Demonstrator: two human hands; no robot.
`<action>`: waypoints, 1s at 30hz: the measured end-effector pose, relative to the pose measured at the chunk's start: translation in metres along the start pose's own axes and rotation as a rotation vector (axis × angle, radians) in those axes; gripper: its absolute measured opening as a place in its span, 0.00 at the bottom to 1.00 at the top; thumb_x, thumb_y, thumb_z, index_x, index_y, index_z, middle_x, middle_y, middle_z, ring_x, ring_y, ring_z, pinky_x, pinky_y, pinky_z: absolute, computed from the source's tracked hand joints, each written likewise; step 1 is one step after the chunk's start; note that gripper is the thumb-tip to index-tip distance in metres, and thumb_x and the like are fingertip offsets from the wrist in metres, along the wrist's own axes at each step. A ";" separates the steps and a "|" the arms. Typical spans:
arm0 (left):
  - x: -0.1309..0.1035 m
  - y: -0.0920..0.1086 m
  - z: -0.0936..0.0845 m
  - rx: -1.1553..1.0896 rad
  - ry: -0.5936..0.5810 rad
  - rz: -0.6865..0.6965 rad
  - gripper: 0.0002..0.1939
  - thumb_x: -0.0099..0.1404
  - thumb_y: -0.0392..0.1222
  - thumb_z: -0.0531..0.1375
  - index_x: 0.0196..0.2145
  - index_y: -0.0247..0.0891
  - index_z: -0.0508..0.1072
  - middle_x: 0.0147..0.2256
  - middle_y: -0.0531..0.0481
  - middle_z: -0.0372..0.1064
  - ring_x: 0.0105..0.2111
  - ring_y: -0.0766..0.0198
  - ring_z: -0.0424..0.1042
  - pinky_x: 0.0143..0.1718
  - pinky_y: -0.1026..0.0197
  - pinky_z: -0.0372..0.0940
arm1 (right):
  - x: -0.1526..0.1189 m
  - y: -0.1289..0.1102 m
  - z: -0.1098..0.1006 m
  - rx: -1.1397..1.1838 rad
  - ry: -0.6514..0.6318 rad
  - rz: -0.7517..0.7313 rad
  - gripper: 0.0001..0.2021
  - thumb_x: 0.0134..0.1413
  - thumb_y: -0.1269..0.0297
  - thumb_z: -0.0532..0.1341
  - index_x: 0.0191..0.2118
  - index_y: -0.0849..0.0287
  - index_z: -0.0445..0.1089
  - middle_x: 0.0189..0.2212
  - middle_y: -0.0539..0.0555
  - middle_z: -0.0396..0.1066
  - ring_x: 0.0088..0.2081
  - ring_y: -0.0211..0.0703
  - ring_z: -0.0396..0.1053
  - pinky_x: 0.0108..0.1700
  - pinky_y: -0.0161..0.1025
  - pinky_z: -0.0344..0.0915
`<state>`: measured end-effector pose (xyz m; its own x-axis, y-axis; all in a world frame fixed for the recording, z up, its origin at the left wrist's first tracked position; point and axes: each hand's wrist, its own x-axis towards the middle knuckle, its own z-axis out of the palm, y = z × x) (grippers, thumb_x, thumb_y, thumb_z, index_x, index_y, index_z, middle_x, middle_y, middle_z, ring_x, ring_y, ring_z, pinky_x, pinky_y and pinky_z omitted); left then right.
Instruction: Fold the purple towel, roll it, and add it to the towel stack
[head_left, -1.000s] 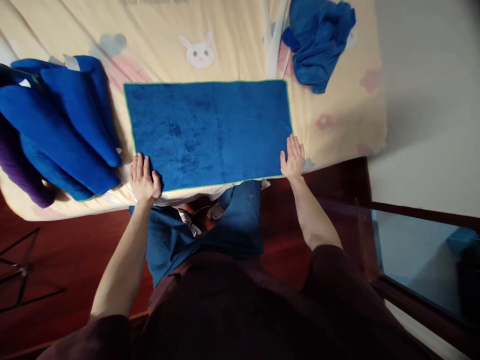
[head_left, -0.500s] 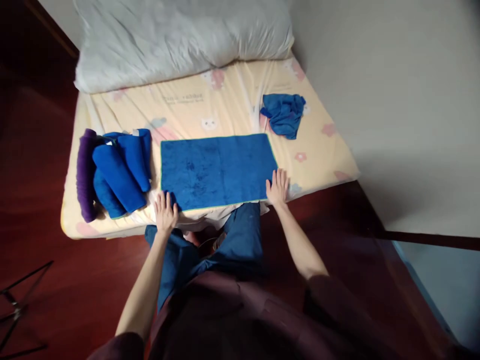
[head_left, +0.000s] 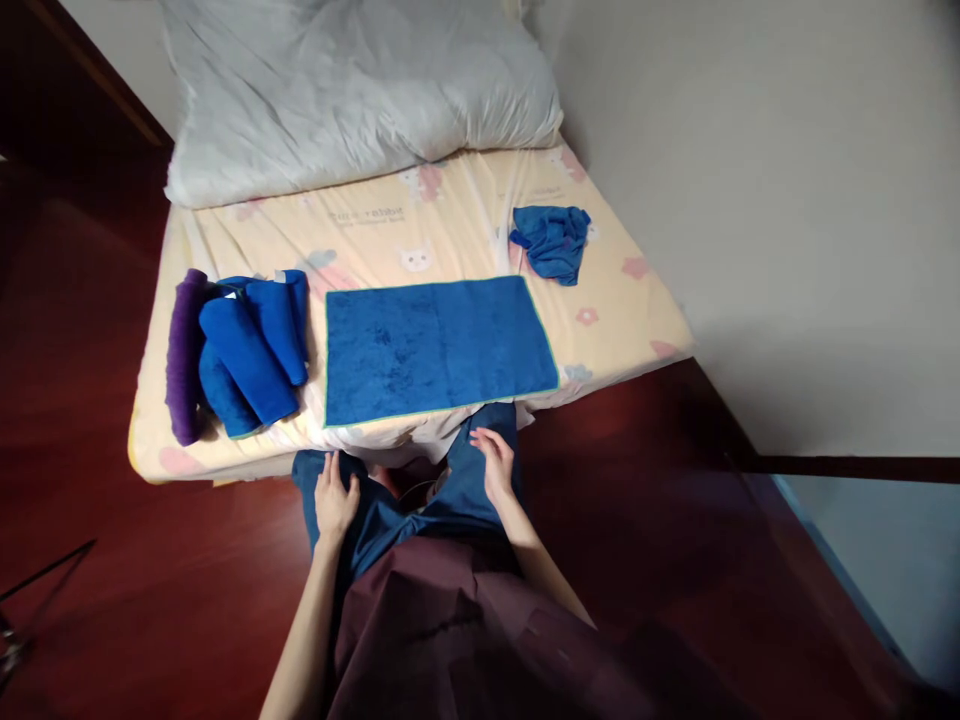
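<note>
A blue towel (head_left: 442,345) with a thin green edge lies flat and spread out at the front of the bed. My left hand (head_left: 335,500) is over my left thigh, fingers extended and nothing in it. Above my right thigh is my right hand (head_left: 495,465), its fingers loosely apart and holding nothing. Both hands are off the towel, between its front edge and my body. Left of the towel lie several rolled blue towels (head_left: 251,360) side by side, with a purple rolled towel (head_left: 186,355) at their outer end.
A crumpled blue cloth (head_left: 553,243) sits on the bed's right part. The patterned bed sheet (head_left: 630,320) reaches the front edge near my knees. A large grey-white pillow or quilt (head_left: 360,90) lies at the back. A wall (head_left: 787,220) stands at right, and a dark tripod leg (head_left: 49,570) at lower left.
Both hands have lifted off the towel's front corners and drawn back toward my body, the right one also moving left. The towel stays flat. My view has shifted slightly.
</note>
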<state>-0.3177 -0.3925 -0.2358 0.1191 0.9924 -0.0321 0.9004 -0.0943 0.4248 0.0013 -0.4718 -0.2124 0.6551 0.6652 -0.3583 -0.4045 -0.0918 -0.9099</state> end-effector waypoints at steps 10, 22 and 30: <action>-0.020 -0.014 -0.002 0.055 -0.133 0.179 0.21 0.71 0.44 0.48 0.52 0.35 0.76 0.59 0.39 0.72 0.64 0.50 0.65 0.70 0.42 0.49 | 0.033 0.029 0.060 0.479 -0.043 0.428 0.11 0.51 0.70 0.68 0.42 0.58 0.77 0.33 0.50 0.78 0.29 0.34 0.73 0.36 0.32 0.70; -0.015 -0.003 -0.005 0.085 -0.180 0.157 0.20 0.69 0.42 0.51 0.50 0.38 0.78 0.54 0.41 0.76 0.63 0.49 0.67 0.71 0.41 0.49 | 0.037 0.036 0.059 0.509 -0.196 0.414 0.13 0.56 0.69 0.67 0.48 0.53 0.71 0.38 0.47 0.78 0.33 0.33 0.75 0.38 0.32 0.73; -0.014 0.002 -0.005 0.135 -0.202 0.166 0.19 0.70 0.42 0.51 0.50 0.39 0.78 0.54 0.41 0.76 0.62 0.51 0.68 0.71 0.41 0.48 | 0.047 0.022 0.084 0.705 -0.071 0.500 0.05 0.67 0.63 0.61 0.38 0.56 0.71 0.45 0.52 0.80 0.28 0.30 0.70 0.35 0.30 0.74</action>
<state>-0.3195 -0.4064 -0.2295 0.3381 0.9279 -0.1573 0.9076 -0.2773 0.3152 -0.0306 -0.3806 -0.2316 0.2633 0.7161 -0.6464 -0.9509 0.0795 -0.2993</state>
